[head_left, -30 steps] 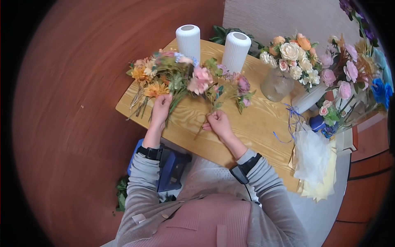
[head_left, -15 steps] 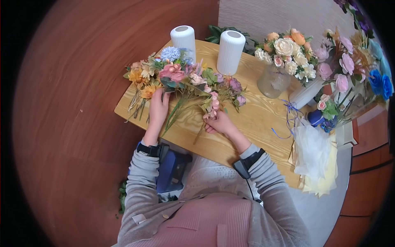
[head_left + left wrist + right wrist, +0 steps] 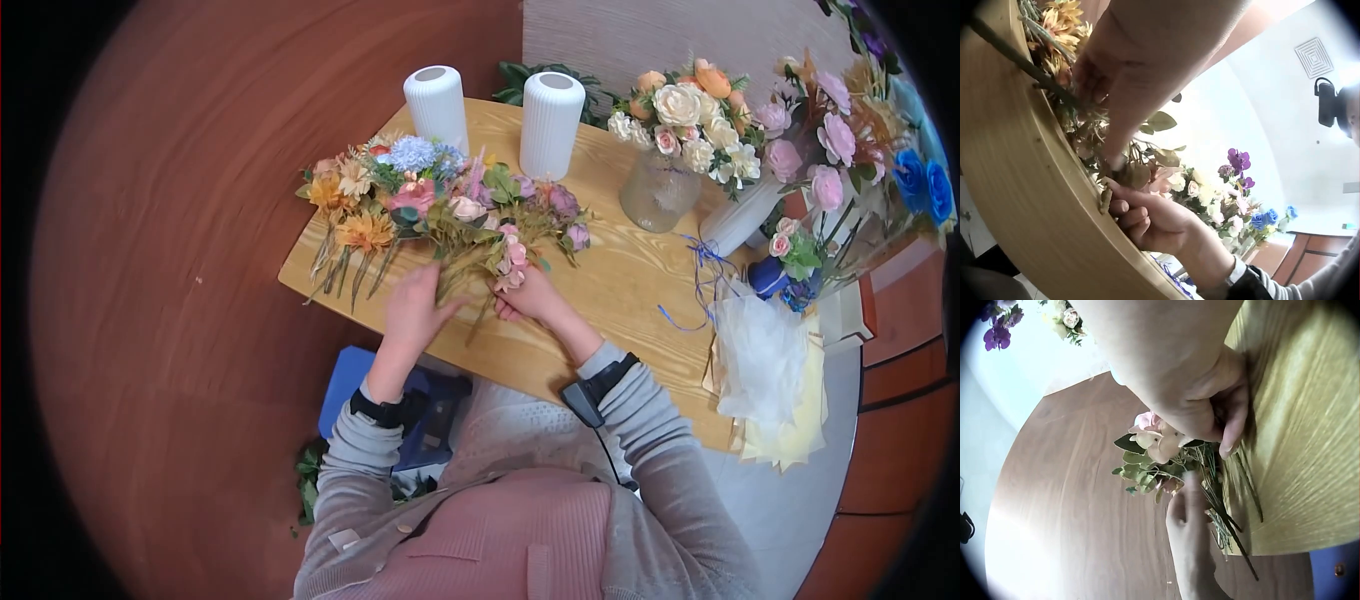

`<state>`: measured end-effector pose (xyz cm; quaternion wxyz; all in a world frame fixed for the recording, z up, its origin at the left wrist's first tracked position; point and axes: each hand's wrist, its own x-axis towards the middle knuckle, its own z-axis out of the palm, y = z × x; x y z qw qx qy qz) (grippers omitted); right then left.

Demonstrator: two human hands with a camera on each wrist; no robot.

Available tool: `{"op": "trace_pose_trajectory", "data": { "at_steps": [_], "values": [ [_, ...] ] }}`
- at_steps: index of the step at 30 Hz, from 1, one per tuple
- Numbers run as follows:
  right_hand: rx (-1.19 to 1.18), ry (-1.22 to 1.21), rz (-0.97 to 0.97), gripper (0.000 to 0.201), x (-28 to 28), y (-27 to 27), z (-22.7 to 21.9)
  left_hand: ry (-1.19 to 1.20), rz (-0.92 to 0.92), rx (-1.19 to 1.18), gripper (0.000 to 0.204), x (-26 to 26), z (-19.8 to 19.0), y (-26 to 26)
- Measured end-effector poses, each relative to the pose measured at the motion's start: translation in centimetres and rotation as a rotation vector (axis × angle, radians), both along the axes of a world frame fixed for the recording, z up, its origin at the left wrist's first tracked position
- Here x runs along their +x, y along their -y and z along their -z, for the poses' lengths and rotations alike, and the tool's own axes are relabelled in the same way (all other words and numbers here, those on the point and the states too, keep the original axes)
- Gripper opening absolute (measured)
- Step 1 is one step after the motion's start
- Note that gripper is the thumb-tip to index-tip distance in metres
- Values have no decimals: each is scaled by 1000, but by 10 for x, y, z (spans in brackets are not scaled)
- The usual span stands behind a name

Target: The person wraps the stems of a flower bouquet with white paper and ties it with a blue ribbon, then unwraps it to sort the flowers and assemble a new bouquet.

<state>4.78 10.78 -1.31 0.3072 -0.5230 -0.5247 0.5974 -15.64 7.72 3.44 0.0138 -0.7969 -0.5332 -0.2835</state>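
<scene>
My right hand [image 3: 530, 295] pinches a stem under a small pink flower [image 3: 513, 262] close over the table. In the left wrist view the stem's short end [image 3: 1106, 199] pokes out beside its fingertips. Just left of it, my left hand [image 3: 410, 308] holds a bunch of green stems, thumb toward the right hand. In the right wrist view the thumb [image 3: 1191, 490] lies by the stems [image 3: 1235, 540], whose dark ends stick out past the hand. Leaves [image 3: 460, 245] and mixed blooms spread above both hands. Part of the left fingers is hidden behind foliage.
Orange flowers [image 3: 365, 230] and a blue bloom [image 3: 412, 153] lie at the table's left. Two white ribbed vases [image 3: 551, 125] stand behind. A glass jar [image 3: 658, 200] of cream roses, blue ribbon [image 3: 705, 262] and white wrapping sheets [image 3: 762, 350] are on the right.
My left hand has moved right and toward me, from beside the orange flowers to the stems near the right hand. The right hand stays almost in place with its pink flower.
</scene>
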Motion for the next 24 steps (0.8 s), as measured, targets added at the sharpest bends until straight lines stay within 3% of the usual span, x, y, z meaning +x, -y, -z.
{"op": "trace_pose_trajectory", "data": {
  "at_steps": [2, 3, 5, 8, 10, 12, 14, 15, 17, 22, 24],
  "values": [
    [20, 3, -5, 16, 0, 5, -5, 182, 13, -253, 34, 4, 1, -3],
    [40, 6, -4, 20, 2, 5, -7, 182, 21, -246, 34, 6, -1, -6],
    [43, 20, -21, 25, 4, 0, 3, 359, 82, 86, 33, 14, -17, -7],
    [49, 35, -42, 32, 3, 0, 5, 382, 30, 290, 33, 26, -27, -15],
    [59, 36, -27, 34, 3, 1, 3, 345, 56, 298, 37, 33, -31, -27],
    [35, 18, -13, 34, 2, 1, 5, 397, 92, 224, 39, 49, -34, -35],
    [49, 17, -21, 36, 3, 2, 7, 338, 69, 133, 48, 49, 5, -53],
    [66, 16, -31, 38, 3, 2, 6, 246, 9, -29, 52, 45, 32, -63],
    [58, 44, -51, 38, 3, 3, 0, 158, -67, -385, 63, 44, 34, -66],
    [92, 56, -64, 37, 24, 13, -14, 206, 7, -292, 68, 42, 30, -58],
    [129, 18, -53, 31, 42, 17, -19, 185, 58, -133, 74, 37, 32, -56]
  ]
}}
